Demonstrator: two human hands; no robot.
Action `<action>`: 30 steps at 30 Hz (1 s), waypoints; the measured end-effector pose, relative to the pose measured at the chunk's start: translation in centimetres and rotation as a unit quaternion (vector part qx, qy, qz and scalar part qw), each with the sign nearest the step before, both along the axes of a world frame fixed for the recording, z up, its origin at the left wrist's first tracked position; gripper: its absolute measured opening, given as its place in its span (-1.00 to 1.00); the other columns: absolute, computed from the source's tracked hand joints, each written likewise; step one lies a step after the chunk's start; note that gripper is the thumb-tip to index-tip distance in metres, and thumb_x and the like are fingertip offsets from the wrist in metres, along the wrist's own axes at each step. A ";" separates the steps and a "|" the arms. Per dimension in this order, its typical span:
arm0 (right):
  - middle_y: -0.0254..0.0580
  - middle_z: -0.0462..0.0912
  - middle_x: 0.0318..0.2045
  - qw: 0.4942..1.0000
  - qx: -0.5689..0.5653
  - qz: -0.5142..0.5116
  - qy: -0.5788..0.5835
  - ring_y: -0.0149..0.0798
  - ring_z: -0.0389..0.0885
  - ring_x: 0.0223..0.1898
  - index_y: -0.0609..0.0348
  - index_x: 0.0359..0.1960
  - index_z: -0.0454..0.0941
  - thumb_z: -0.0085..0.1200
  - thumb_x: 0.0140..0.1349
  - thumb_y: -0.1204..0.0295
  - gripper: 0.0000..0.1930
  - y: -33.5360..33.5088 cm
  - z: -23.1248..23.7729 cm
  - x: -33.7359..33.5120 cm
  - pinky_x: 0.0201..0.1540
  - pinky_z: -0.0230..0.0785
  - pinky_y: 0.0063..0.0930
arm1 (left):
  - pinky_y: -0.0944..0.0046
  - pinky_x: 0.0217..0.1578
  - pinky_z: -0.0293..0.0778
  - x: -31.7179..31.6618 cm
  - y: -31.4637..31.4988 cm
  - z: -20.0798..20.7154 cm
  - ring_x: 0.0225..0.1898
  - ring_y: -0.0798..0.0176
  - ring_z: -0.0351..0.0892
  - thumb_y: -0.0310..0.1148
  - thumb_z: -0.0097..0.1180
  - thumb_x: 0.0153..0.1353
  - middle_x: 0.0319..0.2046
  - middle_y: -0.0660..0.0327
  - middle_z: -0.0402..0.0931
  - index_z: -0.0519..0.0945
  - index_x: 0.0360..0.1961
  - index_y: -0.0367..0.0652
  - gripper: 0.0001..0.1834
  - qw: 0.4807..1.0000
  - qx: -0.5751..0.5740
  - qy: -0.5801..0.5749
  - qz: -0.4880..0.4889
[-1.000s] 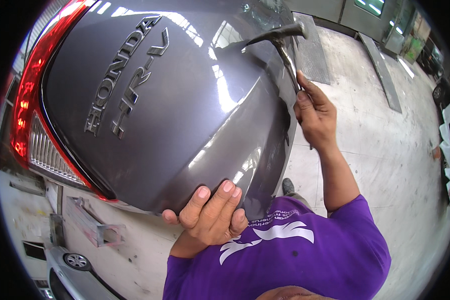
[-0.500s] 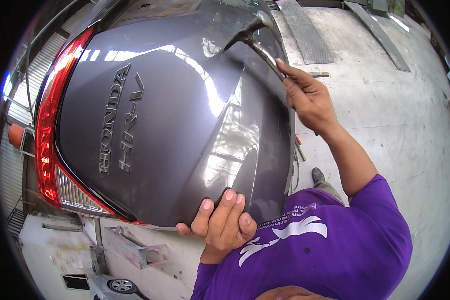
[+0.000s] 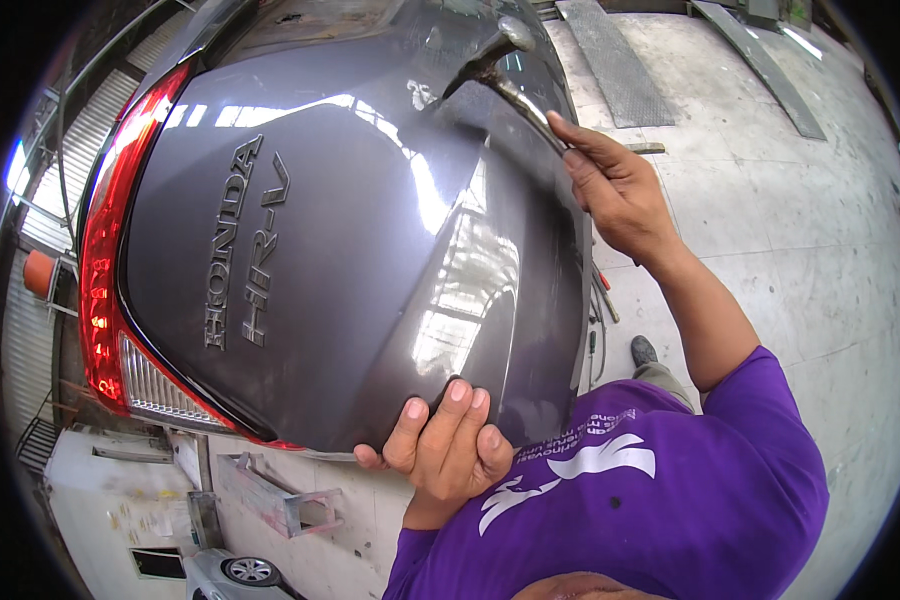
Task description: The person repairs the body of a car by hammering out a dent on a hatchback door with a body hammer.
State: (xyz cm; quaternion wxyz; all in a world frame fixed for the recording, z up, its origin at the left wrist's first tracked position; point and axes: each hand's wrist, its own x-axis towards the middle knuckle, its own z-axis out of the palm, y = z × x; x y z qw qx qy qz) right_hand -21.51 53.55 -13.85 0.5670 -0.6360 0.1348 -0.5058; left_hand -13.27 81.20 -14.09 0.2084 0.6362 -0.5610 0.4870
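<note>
A body hammer [image 3: 522,103] with a round face on one end and a pointed pick on the other is in my right hand [image 3: 622,195]. The fingers wrap its metal handle, and the head is above the upper right part of a dark grey car tailgate [image 3: 350,250]. My left hand [image 3: 445,445] rests at the panel's lower edge, fingers bent and drawn together. A small dark spot shows at its fingertips; what they hold, if anything, is hidden. Bright light reflections run along the glossy panel.
A red tail light [image 3: 105,290] borders the panel on the left. Metal ramps [image 3: 620,65] lie on the pale floor, far right. Tools [image 3: 604,295] lie beside the car. A metal stand [image 3: 280,495] and a silver car [image 3: 235,575] are at lower left.
The hammer head has shifted slightly, still raised above the panel. My left hand stays in place at the edge. The view has moved a little.
</note>
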 end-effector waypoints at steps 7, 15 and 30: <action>-0.44 0.62 -0.17 0.997 0.029 0.039 0.065 -0.60 0.45 -0.27 0.09 0.28 0.46 -0.06 0.43 0.51 -0.61 -0.2 0.5 -0.5 -0.15 0.34 -0.71 | -0.03 0.51 -0.36 0.2 -0.3 -0.2 0.24 0.26 0.38 -0.21 -0.11 0.29 -0.17 0.43 0.67 0.74 -0.37 0.04 -0.67 1.000 -0.018 0.003 -0.005; -0.43 0.62 -0.18 0.996 0.056 0.038 0.059 -0.56 0.45 -0.29 0.08 0.28 0.46 -0.05 0.44 0.47 -0.61 0.3 -0.3 -1.0 -0.14 0.36 -0.68 | -0.02 0.50 -0.33 0.1 -0.1 -0.5 0.23 0.26 0.39 -0.19 -0.13 0.30 -0.21 0.43 0.69 0.75 -0.41 0.03 -0.63 0.999 -0.034 0.011 -0.007; -0.28 0.62 0.07 1.000 -0.017 -0.007 0.022 -0.52 0.52 -0.01 0.16 0.26 0.46 -0.05 0.43 0.50 -0.62 0.1 -0.6 -0.3 0.11 0.32 -0.62 | -0.02 0.50 -0.29 -0.3 -0.5 -1.0 0.23 0.26 0.39 -0.21 -0.14 0.32 -0.21 0.41 0.69 0.74 -0.39 0.02 -0.63 0.998 -0.046 0.030 0.001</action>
